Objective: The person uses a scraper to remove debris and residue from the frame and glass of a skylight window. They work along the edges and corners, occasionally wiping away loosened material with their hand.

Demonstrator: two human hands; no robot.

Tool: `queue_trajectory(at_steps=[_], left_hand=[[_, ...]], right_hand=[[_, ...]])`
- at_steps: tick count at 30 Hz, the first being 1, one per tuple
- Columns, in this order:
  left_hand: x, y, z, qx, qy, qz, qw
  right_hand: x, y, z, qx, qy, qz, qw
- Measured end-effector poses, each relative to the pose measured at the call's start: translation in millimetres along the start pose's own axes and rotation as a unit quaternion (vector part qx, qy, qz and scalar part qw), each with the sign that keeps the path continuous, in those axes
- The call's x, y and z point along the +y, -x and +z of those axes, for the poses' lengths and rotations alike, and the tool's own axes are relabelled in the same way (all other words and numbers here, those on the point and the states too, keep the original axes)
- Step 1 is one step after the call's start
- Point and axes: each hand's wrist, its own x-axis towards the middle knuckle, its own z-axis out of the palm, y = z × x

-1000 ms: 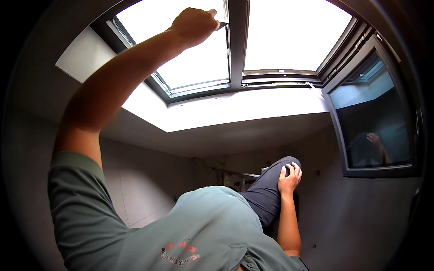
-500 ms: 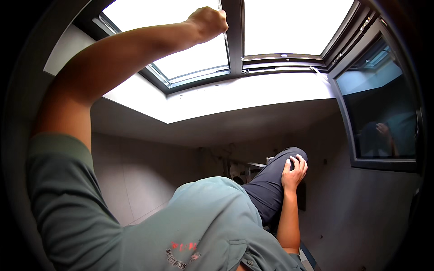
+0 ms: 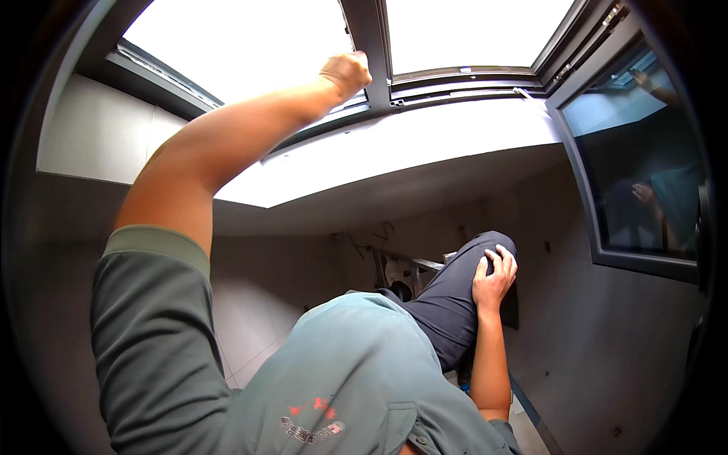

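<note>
Reaching overhead, left hand (image 3: 346,73) curled shut against dark centre frame bar (image 3: 371,45) of window, possibly gripping a small handle hidden behind fist; right hand (image 3: 494,274) spread flat, fingers apart, bracing on raised knee (image 3: 485,246).

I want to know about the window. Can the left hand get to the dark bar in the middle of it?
Probably yes. The left hand is raised, already right beside the dark centre bar, with nothing between them. The right hand rests on the knee.

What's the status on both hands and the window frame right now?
Left hand closed against the window frame. Right hand flat on raised knee. Nothing between hand and frame.
</note>
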Motion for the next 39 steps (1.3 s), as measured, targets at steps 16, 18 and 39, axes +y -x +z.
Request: queue_trajectory(at_steps=[16,18,39], left_hand=[[-4,23,60,-0.118,0.081,0.015,0.99],[-8,31,61,-0.1,0.139,-0.026,0.985],[-92,70,-101,0.143,0.276,-0.259,0.915]], right_hand=[[10,-9,1,-0.012,-0.013,-0.007,1.0],[14,-11,2,-0.015,-0.012,-0.012,1.0],[25,-4,-3,-0.033,-0.007,-0.037,0.999]])
